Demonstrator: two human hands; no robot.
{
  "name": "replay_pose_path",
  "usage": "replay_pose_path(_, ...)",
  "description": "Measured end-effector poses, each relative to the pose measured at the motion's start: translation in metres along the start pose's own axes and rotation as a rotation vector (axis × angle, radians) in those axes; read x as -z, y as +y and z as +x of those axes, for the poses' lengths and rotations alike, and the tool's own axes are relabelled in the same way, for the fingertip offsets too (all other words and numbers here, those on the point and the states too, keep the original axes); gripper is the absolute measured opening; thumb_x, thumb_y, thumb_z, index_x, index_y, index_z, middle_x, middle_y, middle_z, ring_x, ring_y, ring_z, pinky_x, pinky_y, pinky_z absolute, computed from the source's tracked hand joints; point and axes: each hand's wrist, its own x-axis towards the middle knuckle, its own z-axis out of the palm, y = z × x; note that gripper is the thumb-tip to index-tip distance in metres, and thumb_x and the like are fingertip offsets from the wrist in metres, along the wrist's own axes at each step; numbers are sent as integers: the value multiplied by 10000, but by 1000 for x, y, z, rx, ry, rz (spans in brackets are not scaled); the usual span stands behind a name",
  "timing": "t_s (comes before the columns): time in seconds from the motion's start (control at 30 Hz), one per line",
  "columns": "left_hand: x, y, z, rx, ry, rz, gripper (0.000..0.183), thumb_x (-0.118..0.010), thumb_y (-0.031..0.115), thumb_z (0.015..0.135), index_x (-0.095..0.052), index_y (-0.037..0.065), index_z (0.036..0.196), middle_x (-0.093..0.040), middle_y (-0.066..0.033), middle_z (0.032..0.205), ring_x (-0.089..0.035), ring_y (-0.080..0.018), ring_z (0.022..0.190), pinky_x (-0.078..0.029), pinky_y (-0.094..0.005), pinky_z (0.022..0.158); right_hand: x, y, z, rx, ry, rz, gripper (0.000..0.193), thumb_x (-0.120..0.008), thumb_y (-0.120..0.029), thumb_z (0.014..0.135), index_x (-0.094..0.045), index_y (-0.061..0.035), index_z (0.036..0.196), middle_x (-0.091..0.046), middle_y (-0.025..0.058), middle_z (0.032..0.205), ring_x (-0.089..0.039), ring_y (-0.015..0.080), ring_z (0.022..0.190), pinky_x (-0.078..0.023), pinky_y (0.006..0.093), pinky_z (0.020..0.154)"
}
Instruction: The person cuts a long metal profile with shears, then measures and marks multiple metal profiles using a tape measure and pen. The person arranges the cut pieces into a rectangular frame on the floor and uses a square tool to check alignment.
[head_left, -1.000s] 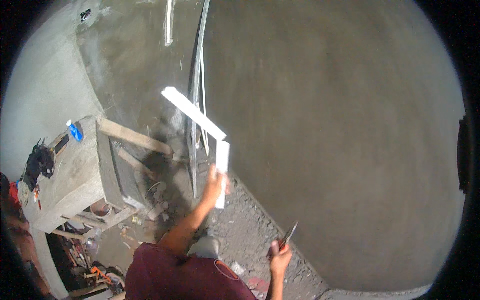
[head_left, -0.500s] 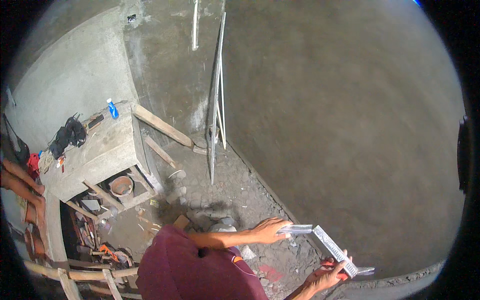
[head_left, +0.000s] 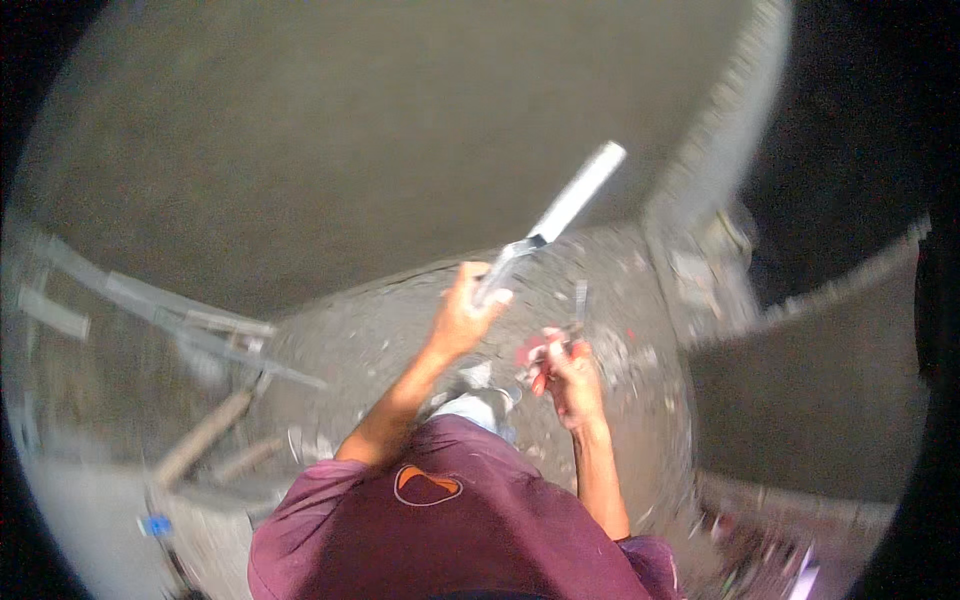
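Observation:
My left hand (head_left: 463, 315) is closed around one end of a bent metal channel (head_left: 580, 195), its fold sitting a little beyond my fingers. The longer pale part slants up to the right in front of the grey wall. Lower and to the right, my right hand (head_left: 573, 385) grips red-handled snips (head_left: 581, 302), whose grey blades point up and stay apart from the channel. Motion blur hides the blades' exact shape and whether they are spread.
A bare grey wall (head_left: 300, 130) rises ahead, with rubble-strewn ground (head_left: 370, 340) at its foot. Long metal strips (head_left: 200, 335) lean at the left, near a wooden beam (head_left: 205, 437) and a blue bottle (head_left: 155, 525). A rough wall edge (head_left: 735, 110) borders a dark area at right.
My view has swung to the right. The snips have come away from the channel, which my left hand alone now holds, pointing up to the right.

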Motion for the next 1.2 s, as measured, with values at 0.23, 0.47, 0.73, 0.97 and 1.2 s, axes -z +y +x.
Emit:
replay_pose_path(0.23,-15,-2,19,-360,-500,-73,367,-732,94,845,-578,84,1177,-725,-115,907,-705,-216,785,-529,-350,719,-37,-24,-110,238,299,-873,617,-611,-411,961,-474,-10,1410,-677,173,1093,-647,308,1048,-498,414,921)
replay_pose_path(0.47,-4,17,58,-502,-855,-129,337,-713,74,847,-587,84,1159,-707,-136,857,-703,-244,765,-523,-344,713,-127,-10,-124,202,719,-784,518,-609,-403,955,-529,-18,1293,-663,201,1035,-654,380,992,-501,454,853)
replay_pose_path(0.73,-11,10,84,-743,-1329,-251,323,-696,89,865,-594,95,1171,-703,-170,922,-704,-331,816,-531,-384,728,-203,34,-100,168,1227,-572,606,-615,-450,947,-518,2,1338,-654,249,1151,-647,372,1088,-492,442,921)
replay_pose_path(0.97,-23,23,102,-697,-1889,-288,365,-704,172,897,-589,62,1225,-689,-140,1017,-680,-262,874,-521,-358,771,-236,56,-84,187,1442,-436,518,-625,-416,958,-565,23,1224,-672,194,1086,-653,292,989,-496,386,888)
replay_pose_path(1.2,-174,36,62,477,-2838,-180,1042,-320,851,859,-493,-36,1378,-643,-179,1225,-643,-288,1077,-500,-446,944,-195,68,-96,226,1255,-205,456,-600,-340,981,-575,42,1228,-662,163,1170,-609,217,1089,-456,339,968)
